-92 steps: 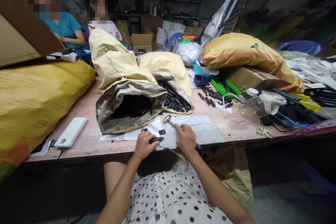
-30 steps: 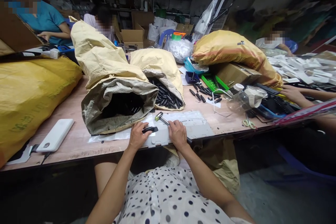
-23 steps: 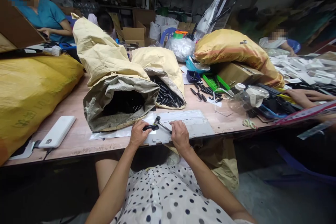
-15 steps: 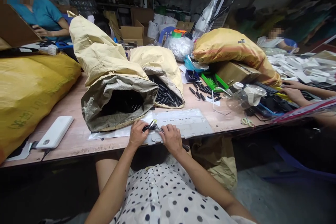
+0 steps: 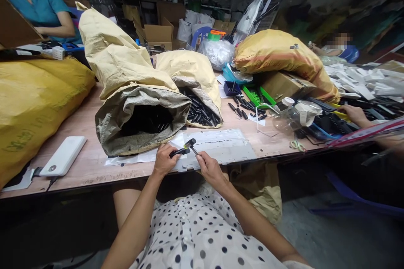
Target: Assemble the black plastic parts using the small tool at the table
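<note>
My left hand (image 5: 163, 160) is closed on a slim black handle-like part (image 5: 178, 151), which points right and has a yellow-green bit at its tip. In my right hand (image 5: 211, 170) is a small hammer (image 5: 193, 149) with a metal shaft and a dark head. The hammer head is at the tip of the black part; I cannot tell if they touch. Both hands are over a grey-white board (image 5: 221, 145) at the table's front edge. Behind them, a large paper sack (image 5: 139, 146) lies with its mouth towards me, dark parts inside. Another sack (image 5: 192, 61) spills similar black parts (image 5: 202, 111).
A white power bank (image 5: 65, 155) and a yellow sack (image 5: 41, 105) lie at left. Loose black parts, a green tray (image 5: 257, 96), a clear jug (image 5: 299, 115) and scissors (image 5: 297, 146) are at right. One co-worker's hand (image 5: 355, 114) is at far right; another person sits at upper left.
My right hand has turned and moved slightly down and right, and the hammer head now shows above the black part's tip. My left hand stays nearly in place. The co-worker's hands at right have shifted.
</note>
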A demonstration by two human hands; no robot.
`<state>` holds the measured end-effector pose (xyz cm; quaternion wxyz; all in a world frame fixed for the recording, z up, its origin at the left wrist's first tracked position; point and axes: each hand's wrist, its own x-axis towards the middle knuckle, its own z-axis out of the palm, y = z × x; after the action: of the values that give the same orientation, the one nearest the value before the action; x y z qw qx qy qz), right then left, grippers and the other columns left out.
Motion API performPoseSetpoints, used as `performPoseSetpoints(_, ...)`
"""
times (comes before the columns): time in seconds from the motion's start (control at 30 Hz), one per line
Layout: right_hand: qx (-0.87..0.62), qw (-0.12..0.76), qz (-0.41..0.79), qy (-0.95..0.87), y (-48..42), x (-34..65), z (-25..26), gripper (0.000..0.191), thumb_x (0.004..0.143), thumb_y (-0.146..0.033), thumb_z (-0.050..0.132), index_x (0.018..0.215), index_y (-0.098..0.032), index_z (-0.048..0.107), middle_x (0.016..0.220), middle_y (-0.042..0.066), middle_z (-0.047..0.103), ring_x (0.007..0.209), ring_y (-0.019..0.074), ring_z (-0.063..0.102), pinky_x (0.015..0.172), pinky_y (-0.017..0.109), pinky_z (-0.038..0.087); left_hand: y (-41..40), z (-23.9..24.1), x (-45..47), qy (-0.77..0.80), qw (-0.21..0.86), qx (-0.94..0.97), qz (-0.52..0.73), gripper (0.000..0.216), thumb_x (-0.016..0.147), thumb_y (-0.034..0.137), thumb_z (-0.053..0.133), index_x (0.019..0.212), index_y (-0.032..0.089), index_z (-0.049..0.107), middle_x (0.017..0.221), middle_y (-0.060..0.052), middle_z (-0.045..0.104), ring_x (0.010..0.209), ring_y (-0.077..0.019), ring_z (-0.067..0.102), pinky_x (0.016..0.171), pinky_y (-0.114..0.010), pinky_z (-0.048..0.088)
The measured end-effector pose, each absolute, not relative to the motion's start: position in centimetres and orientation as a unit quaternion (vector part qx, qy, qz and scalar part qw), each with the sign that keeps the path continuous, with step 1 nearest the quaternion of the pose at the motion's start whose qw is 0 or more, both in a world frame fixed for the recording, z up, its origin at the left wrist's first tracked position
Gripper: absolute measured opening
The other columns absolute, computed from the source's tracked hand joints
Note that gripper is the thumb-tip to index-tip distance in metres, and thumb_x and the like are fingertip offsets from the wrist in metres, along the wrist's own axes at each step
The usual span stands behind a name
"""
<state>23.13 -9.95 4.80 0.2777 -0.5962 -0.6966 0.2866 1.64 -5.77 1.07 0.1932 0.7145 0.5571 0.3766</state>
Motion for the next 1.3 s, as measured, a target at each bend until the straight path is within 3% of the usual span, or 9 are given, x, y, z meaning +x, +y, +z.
performPoseSetpoints(0.1,-0.568,0.305,0.275,-0.713,-10.9,22.4,4.4,0.039,0.1,-0.037,0.038,0.125,-0.025,0.065,0.091,0.003,0.074,0.081,0.0197,0.068,0.073,0.028,0.053,-6.1,1.1,1.5,0.552,0.187,0.722,0.374,0.005,0.072,0.019,0.072,0.074,0.023,0.074,0.072,-0.003,0.07,0.081,-0.0228,0.062,0.077,-0.034,0.052)
performPoseSetpoints(0.2,-0.541,0.327,0.233,-0.739,-11.6,22.0,3.7,0.047,0.1,-0.029,0.038,0.143,-0.027,0.058,0.118,0.006,0.073,0.106,0.0205,0.069,0.09,0.031,0.055,-6.2,1.1,1.5,0.555,0.185,0.721,0.371,0.005,0.071,0.019,0.072,0.072,0.023,0.075,0.07,-0.003,0.069,0.077,-0.0223,0.062,0.074,-0.034,0.051)
performPoseSetpoints(0.27,-0.542,0.306,0.205,-0.756,-12.0,22.1,3.3,0.05,0.101,-0.026,0.037,0.148,-0.029,0.055,0.114,0.006,0.074,0.102,0.0204,0.07,0.089,0.03,0.056,-6.2,1.2,1.5,0.556,0.188,0.722,0.367,0.006,0.07,0.019,0.071,0.071,0.023,0.075,0.071,-0.003,0.07,0.077,-0.0221,0.062,0.073,-0.034,0.051)
performPoseSetpoints(0.4,-0.564,0.233,0.153,-0.777,-12.1,22.3,2.9,0.052,0.1,-0.021,0.041,0.148,-0.032,0.056,0.093,0.005,0.073,0.078,0.0189,0.069,0.072,0.026,0.056,-6.0,1.4,1.6,0.554,0.199,0.722,0.364,0.006,0.07,0.019,0.071,0.071,0.024,0.075,0.071,-0.003,0.07,0.078,-0.0223,0.062,0.075,-0.034,0.052)
performPoseSetpoints(0.63,-0.541,0.262,0.123,-0.79,-11.9,21.9,3.7,0.056,0.101,-0.017,0.039,0.153,-0.035,0.048,0.103,0.004,0.073,0.087,0.0171,0.069,0.076,0.024,0.056,-6.0,1.5,1.9,0.566,0.221,0.711,0.353,0.006,0.07,0.019,0.07,0.071,0.023,0.074,0.074,-0.003,0.07,0.082,-0.0228,0.062,0.078,-0.034,0.052)
performPoseSetpoints(0.83,-0.543,0.21,0.102,-0.806,-12.1,21.5,2.7,0.055,0.099,-0.017,0.046,0.149,-0.036,0.053,0.092,0.002,0.072,0.079,0.0162,0.068,0.072,0.023,0.054,-6.0,1.7,2.2,0.573,0.221,0.706,0.354,0.009,0.068,0.017,0.069,0.072,0.023,0.074,0.074,-0.003,0.068,0.08,-0.0224,0.062,0.078,-0.034,0.052)
performPoseSetpoints(1.03,-0.567,0.267,0.061,-0.776,-8.8,22.6,3.0,0.043,0.102,-0.02,0.04,0.139,-0.027,0.061,0.116,0.006,0.072,0.099,0.0176,0.068,0.081,0.025,0.052,-5.9,2.0,2.3,0.575,0.219,0.706,0.35,0.009,0.064,0.014,0.07,0.069,0.022,0.071,0.075,-0.003,0.069,0.08,-0.0227,0.061,0.077,-0.035,0.052)
performPoseSetpoints(1.2,-0.639,0.169,-0.032,-0.749,-4.0,24.1,2.6,0.027,0.098,-0.018,0.05,0.113,-0.024,0.071,0.094,0.007,0.069,0.087,0.0204,0.06,0.072,0.028,0.042,-6.0,1.9,2.3,0.569,0.209,0.716,0.347,0.009,0.064,0.016,0.073,0.068,0.022,0.068,0.073,-0.002,0.066,0.078,-0.0226,0.059,0.076,-0.036,0.051)
performPoseSetpoints(1.3,-0.639,0.16,-0.076,-0.749,-2.9,24.4,1.5,0.023,0.096,-0.016,0.053,0.109,-0.024,0.071,0.092,0.007,0.065,0.088,0.0221,0.053,0.073,0.03,0.036,-6.0,1.7,2.4,0.567,0.204,0.719,0.347,0.007,0.067,0.017,0.072,0.07,0.022,0.068,0.073,-0.002,0.066,0.078,-0.0225,0.059,0.076,-0.036,0.051)
